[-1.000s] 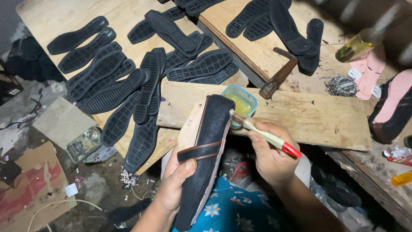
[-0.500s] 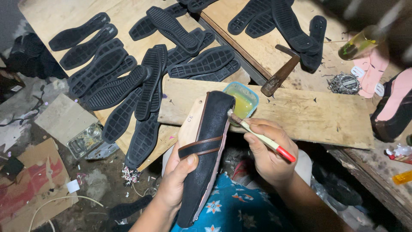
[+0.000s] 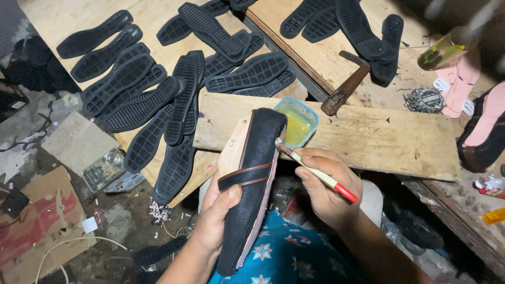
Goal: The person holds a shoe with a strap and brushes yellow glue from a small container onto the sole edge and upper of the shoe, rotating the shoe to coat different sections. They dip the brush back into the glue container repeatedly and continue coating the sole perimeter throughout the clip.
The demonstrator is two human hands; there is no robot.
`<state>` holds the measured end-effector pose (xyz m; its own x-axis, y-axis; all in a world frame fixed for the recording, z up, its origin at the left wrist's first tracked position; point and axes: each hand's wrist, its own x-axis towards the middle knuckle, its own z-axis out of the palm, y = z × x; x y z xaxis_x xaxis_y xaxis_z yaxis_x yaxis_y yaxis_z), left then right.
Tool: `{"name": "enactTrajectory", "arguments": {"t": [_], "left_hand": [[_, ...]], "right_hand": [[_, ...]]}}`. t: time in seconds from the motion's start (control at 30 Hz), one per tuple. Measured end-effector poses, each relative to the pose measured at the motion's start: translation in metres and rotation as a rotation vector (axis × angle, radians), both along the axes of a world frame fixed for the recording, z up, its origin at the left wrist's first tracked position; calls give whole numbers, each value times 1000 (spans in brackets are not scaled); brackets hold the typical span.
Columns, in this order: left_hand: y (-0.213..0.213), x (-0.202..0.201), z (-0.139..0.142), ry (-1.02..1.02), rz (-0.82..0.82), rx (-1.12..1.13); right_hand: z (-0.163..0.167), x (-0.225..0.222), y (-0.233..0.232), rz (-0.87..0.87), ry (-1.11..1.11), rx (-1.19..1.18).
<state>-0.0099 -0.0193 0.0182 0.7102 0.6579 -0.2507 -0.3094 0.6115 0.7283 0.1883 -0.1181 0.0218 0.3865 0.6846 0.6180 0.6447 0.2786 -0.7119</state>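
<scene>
My left hand (image 3: 218, 213) grips a black shoe upper (image 3: 255, 179) stretched over a pale wooden last, toe pointing away from me, with a thin strap under my thumb. In my right hand (image 3: 329, 184) is a brush (image 3: 315, 171) with a cream handle and red end. Its bristles touch the right edge of the shoe near the toe. A small blue-rimmed tub of yellowish glue (image 3: 297, 123) sits just beyond the shoe on a wooden plank (image 3: 379, 139).
Many black rubber soles (image 3: 173, 79) lie spread over the wooden boards to the left and at the back. A hammer (image 3: 344, 87) rests behind the plank. A glass jar (image 3: 444, 50), pink insoles (image 3: 463, 87) and metal tacks (image 3: 423, 97) sit at right. Cardboard (image 3: 37, 221) covers the floor.
The brush tip has slid along the shoe's right edge as my right hand shifted slightly toward me. The left hand keeps its hold on the shoe.
</scene>
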Motion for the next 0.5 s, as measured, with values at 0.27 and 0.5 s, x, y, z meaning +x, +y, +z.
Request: {"name": "enactTrajectory", "arguments": {"t": [0.27,0.5], "left_hand": [[1,2,0,11,29,-3],[2,1,-1,20,28,-35]], "right_hand": [[0,0,-4,27,-43,-54],[-6,1,-12,109,-30,-80]]}}
